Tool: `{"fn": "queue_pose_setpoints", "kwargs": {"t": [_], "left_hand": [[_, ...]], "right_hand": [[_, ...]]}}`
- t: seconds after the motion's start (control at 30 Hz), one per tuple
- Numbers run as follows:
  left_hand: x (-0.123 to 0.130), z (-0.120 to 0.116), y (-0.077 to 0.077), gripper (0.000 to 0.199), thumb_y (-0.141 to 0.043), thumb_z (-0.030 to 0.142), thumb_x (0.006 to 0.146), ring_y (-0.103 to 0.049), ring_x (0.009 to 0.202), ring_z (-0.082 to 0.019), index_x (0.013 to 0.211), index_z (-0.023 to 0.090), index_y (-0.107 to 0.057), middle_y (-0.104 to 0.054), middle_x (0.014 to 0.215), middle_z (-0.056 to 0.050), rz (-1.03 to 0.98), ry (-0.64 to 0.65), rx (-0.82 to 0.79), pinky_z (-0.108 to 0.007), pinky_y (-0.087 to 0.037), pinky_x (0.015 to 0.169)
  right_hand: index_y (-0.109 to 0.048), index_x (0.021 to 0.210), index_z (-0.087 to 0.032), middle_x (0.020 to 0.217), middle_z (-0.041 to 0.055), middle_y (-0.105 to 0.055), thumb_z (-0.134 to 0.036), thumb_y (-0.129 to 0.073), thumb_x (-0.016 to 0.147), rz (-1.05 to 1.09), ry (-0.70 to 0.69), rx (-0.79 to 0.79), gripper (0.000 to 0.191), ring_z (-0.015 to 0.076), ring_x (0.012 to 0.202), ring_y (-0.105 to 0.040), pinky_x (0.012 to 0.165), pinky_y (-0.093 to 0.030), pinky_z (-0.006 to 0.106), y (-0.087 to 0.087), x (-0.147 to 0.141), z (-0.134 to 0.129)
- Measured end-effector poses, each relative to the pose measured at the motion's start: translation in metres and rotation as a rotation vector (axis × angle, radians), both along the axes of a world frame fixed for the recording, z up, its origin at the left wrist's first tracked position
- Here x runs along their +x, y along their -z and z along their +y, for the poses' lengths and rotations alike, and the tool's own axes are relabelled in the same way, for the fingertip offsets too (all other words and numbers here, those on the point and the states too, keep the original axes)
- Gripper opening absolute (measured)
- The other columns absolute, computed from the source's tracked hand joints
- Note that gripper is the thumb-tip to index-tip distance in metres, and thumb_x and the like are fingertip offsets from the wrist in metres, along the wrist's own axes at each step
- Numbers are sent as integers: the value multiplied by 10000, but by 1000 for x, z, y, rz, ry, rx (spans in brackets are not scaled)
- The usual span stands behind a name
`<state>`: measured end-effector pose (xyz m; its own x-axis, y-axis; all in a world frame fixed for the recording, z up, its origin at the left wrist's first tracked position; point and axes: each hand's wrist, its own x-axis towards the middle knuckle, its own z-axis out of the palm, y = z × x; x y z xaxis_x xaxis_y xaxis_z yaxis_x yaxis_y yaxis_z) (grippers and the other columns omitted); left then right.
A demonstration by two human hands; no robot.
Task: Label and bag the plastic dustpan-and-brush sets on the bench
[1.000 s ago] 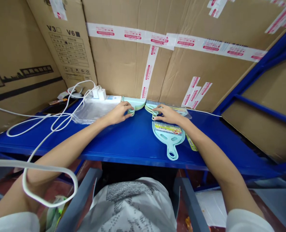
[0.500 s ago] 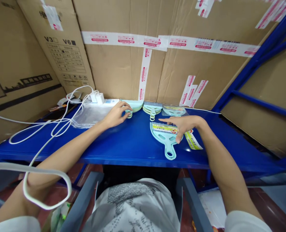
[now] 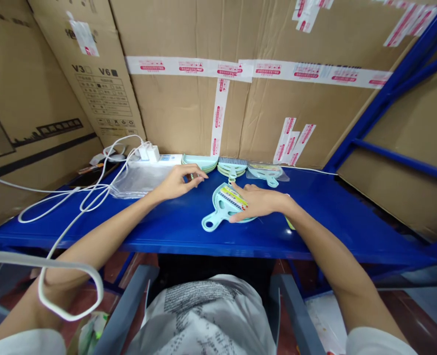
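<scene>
A light-green dustpan (image 3: 211, 221) lies in front of me on the blue table, its handle pointing to the lower left. A small brush with grey bristles and a yellow label (image 3: 233, 196) is fitted into it. My right hand (image 3: 259, 201) spans its right side, thumb at the near side and forefinger at the far side, gripping the set. My left hand (image 3: 179, 181) hovers to the left with fingers curved and apart, holding nothing. Just behind it is a stack of dustpans (image 3: 203, 162), partly hidden by the fingers.
A stack of brushes (image 3: 232, 168) and a bagged dustpan set (image 3: 266, 172) lie along the cardboard wall. Clear plastic bags (image 3: 135, 180), white cables (image 3: 88, 190) and plugs (image 3: 150, 152) are on the left. A yellow label strip (image 3: 290, 225) lies partly under my right wrist.
My right hand has come left and taken hold of the dustpan set, which has shifted left and turned, its handle now toward the lower left. My left hand has moved slightly right.
</scene>
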<state>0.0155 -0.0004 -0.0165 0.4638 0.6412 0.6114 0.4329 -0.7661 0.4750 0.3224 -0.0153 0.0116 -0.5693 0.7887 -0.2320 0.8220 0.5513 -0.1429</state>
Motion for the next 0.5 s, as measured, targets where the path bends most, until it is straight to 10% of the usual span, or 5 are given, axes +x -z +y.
{"fn": "queue_pose_setpoints", "kwargs": {"t": [0.17,0.3,0.5], "left_hand": [[-1,-9,-8,360,-671,503,998,-676,603,-118,1008,144,-695,-725,840,-42,161,82,-356,-214,-500,552],[-4,-13,-3,492,-705,608,959,-667,503,-143,1150,174,-575,-692,744,0,300,182,-781,-217,-487,456],[1,-18,2,1041,-905,460,825,-767,611,-234,1579,184,-242,-765,803,-12,146,243,-1130,-271,-577,521]], "right_hand": [[-140,1748,-99,1644,349,-409,-966,-504,838,47,155,28,1308,574,1526,-365,1162,-383,628,6,-24,-20],[-464,1638,-129,1513,277,-609,-889,-333,978,216,231,65,1016,488,1423,-556,1138,-446,564,1,-12,2],[-721,1231,-134,796,137,-797,-742,-611,983,443,375,-68,666,259,641,-764,564,-600,318,-2,16,39]]}}
